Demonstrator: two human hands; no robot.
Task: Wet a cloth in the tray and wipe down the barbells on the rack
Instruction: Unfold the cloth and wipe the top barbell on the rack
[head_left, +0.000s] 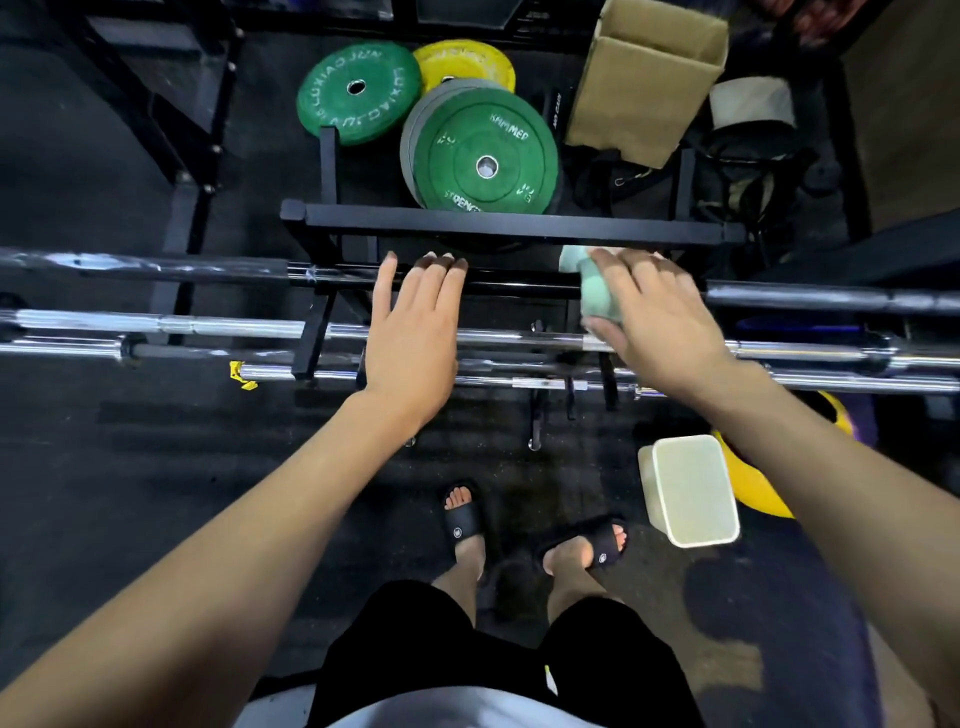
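Several barbells lie across a black rack (511, 222) in front of me: a dark one (156, 266) on top and chrome ones (234, 328) below it. My right hand (649, 312) grips a pale green cloth (595, 291) and presses it on the dark barbell near the rack's right side. Further left, my left hand (415, 322) lies flat over the bars, fingers straight, fingertips at the dark barbell. A pale rectangular tray (691, 491) stands on the floor under my right forearm.
Green weight plates (485, 156) and a yellow one (462, 62) lean behind the rack. A cardboard box (649, 78) stands at the back right. A yellow object (753, 483) lies beside the tray. My sandalled feet (462, 519) stand on the black rubber floor.
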